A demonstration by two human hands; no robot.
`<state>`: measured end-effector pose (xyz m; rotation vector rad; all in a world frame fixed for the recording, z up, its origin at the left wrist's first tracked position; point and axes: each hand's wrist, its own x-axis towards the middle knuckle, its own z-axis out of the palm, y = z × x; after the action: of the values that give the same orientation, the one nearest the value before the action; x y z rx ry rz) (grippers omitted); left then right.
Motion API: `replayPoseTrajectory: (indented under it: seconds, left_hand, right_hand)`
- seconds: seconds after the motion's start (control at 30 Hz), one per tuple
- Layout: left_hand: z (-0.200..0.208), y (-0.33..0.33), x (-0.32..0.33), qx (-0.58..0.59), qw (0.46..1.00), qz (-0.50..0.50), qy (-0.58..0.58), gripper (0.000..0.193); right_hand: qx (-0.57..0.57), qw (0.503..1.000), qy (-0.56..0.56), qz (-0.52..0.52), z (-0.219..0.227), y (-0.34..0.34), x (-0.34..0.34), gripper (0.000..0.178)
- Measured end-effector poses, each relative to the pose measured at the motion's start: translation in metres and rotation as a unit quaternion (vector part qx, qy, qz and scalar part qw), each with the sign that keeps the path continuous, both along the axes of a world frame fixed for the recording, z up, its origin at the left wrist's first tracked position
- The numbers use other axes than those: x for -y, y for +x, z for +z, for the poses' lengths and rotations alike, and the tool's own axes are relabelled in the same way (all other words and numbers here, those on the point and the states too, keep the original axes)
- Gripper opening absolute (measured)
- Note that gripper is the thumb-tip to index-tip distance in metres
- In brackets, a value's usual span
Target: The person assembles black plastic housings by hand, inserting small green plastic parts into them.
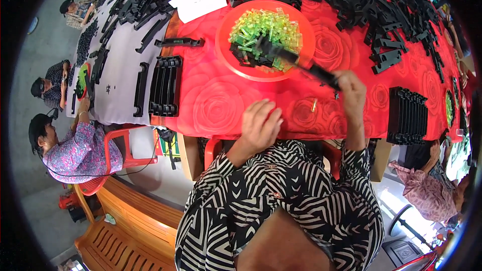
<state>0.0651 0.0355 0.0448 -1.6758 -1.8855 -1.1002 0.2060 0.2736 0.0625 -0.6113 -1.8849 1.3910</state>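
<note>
My right hand (350,86) is closed around the near end of a long black plastic part (321,74). Its far end is smeared by motion and reaches over a round red-orange tray (226,59). Heaped in the tray are small clear yellow-green tubes (261,22), with small black pieces (242,56) along the near left side of the heap. My left hand (261,124) hovers by the table's near edge, fingers loosely bent and apart, with nothing visible in it. One loose tube (314,105) and some tiny black pieces (322,94) lie between my hands and the tray.
A red rose-patterned cloth (216,95) covers the table. Neat rows of black parts stand at left (165,86) and right (406,115). Piles of black parts (391,20) fill the far side, near a white paper (200,3). Other people (80,148) sit at both sides; a wooden bench (128,221) stands behind left.
</note>
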Motion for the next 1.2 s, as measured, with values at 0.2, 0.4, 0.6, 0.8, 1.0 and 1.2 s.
replayPoseTrajectory:
  seconds: [0.2,0.4,0.6,0.8,1.0,1.2]
  left_hand:
    - [0.015,-0.016,0.024,-0.070,0.985,0.111,-0.112,0.059]
    - [-0.034,-0.050,0.040,-0.012,0.961,0.115,-0.250,0.056]
    - [-0.026,-0.049,0.033,0.020,0.963,0.142,-0.229,0.058]
    - [-0.026,-0.056,0.046,0.053,0.959,0.173,-0.219,0.063]
    - [-0.041,-0.057,0.054,0.089,0.967,0.155,-0.181,0.056]
    - [-0.034,-0.057,0.052,0.150,0.967,0.137,-0.154,0.050]
  right_hand:
    - [0.038,0.991,-0.037,0.125,-0.038,-0.020,0.070,0.014]
    - [0.069,0.968,0.206,0.124,-0.036,-0.026,0.081,0.017]
    - [0.249,0.920,0.296,-0.065,-0.038,0.007,0.062,0.029]
    - [0.276,0.908,0.311,-0.054,-0.060,0.007,0.062,0.019]
    - [0.198,0.953,0.227,-0.030,-0.044,0.002,0.063,0.022]
    - [0.097,0.979,0.179,0.009,-0.014,-0.030,0.087,0.024]
